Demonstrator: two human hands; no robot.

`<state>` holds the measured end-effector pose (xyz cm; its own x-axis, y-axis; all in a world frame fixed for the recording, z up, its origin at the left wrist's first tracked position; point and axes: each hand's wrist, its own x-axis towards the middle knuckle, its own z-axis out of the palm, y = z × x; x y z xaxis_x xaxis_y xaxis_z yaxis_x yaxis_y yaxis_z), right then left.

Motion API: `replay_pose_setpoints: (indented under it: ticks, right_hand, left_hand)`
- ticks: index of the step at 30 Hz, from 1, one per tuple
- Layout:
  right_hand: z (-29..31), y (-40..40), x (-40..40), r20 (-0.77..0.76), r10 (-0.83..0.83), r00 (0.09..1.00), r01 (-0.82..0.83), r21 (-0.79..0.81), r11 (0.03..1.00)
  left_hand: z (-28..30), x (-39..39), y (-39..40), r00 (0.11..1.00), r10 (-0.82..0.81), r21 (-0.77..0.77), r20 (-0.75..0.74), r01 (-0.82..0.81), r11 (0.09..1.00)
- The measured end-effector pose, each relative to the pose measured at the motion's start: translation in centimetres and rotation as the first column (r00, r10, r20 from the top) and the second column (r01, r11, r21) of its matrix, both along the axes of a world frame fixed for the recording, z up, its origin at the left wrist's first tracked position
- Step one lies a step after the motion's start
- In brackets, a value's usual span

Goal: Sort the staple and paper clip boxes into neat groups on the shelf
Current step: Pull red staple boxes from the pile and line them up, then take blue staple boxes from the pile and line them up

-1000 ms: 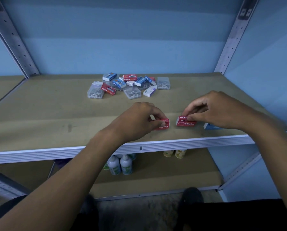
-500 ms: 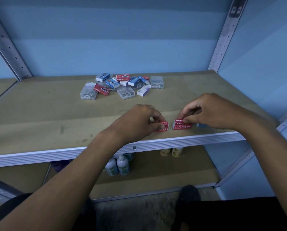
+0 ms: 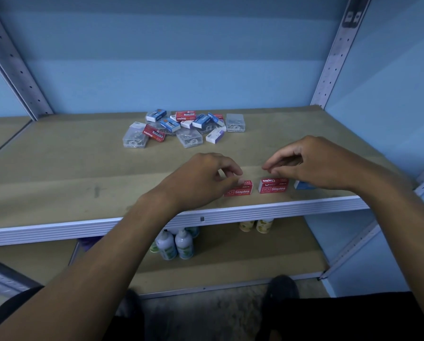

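Two red staples boxes lie side by side near the front edge of the shelf (image 3: 58, 163). My left hand (image 3: 201, 178) hovers at the left red box (image 3: 240, 190); its thumb tip touches the box's back edge and the fingers are loosely curled. My right hand (image 3: 314, 163) is raised just above the right red box (image 3: 273, 185), fingers apart and off it. A blue box (image 3: 303, 185) peeks out under my right palm. At the back sits a mixed pile (image 3: 181, 126) of blue, red and white boxes and clear paper clip boxes (image 3: 135, 139).
Metal uprights stand at the back left (image 3: 16, 62) and back right (image 3: 334, 57), against a blue wall. The shelf's white front rail (image 3: 82, 228) runs below my hands. On the lower shelf stand white bottles (image 3: 176, 244) and small jars (image 3: 255, 225).
My right hand has let go of the right red box and lifted off it. My left hand's fingers have loosened on the left red box. Both boxes stay put.
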<state>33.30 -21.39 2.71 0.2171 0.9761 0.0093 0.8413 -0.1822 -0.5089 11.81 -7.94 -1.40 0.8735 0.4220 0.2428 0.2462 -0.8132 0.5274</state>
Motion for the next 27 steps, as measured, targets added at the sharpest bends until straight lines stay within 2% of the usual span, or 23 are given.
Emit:
replay_pose_setpoints:
  ticks: [23, 27]
  right_hand:
    - [-2.1, 8.9, -4.3, -0.013, 0.053, 0.998, -0.053, 0.025, 0.998]
    - [-2.4, 10.4, -5.2, 0.044, 0.051, 0.998, -0.052, 0.022, 0.998]
  left_hand:
    - [-0.9, -4.4, 5.6, 0.972, 0.233, 0.135, -0.023, -0.228, 0.964]
    - [-1.9, -4.8, 7.6, 0.946, 0.322, 0.235, -0.043, -0.304, 0.923]
